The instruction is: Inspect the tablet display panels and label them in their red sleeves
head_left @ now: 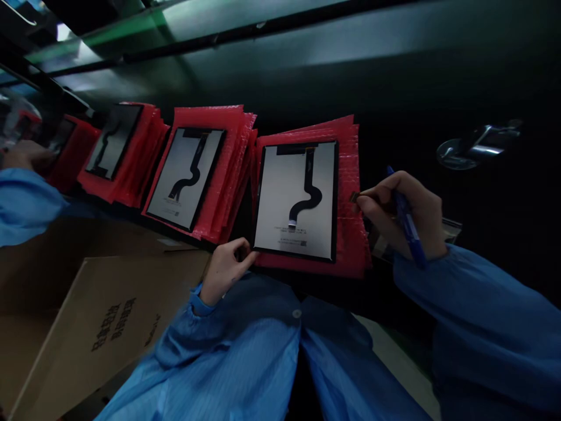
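A grey display panel (294,202) with a black curved flex cable lies on a stack of red bubble-wrap bags (350,193) in front of me. My left hand (225,266) is closed, its fingers pinching the panel's near left corner. My right hand (401,213) rests at the stack's right edge, closed round a blue pen (405,219), with its fingertips on a small dark piece at the bag's edge.
Two more panels (186,175) (114,140) lie on red bag stacks to the left along a dark bench. A cardboard box (87,333) stands at lower left. Another person's blue sleeve (24,202) and hand are at far left. A metal fitting (475,146) sits at right.
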Action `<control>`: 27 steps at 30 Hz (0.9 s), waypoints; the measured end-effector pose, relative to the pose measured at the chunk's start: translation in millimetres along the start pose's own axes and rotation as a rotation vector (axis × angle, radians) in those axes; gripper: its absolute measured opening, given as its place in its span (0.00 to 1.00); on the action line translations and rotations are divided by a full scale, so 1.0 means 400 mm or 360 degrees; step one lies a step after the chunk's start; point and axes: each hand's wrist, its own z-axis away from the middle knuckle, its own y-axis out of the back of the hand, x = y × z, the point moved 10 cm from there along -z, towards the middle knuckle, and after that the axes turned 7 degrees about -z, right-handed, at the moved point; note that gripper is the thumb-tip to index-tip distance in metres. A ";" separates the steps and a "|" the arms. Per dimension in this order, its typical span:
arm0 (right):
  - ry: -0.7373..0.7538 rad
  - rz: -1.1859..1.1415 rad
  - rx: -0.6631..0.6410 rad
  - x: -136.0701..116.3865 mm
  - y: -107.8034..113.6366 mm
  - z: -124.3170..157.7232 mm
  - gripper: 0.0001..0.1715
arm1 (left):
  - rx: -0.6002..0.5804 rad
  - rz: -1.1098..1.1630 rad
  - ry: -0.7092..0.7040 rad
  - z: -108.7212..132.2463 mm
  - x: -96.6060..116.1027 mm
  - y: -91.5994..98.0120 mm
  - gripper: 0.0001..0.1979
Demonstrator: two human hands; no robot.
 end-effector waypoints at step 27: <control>-0.0141 0.0043 -0.0082 0.013 -0.010 0.001 0.14 | 0.0037 0.1363 0.0695 0.062 -0.141 -0.017 0.25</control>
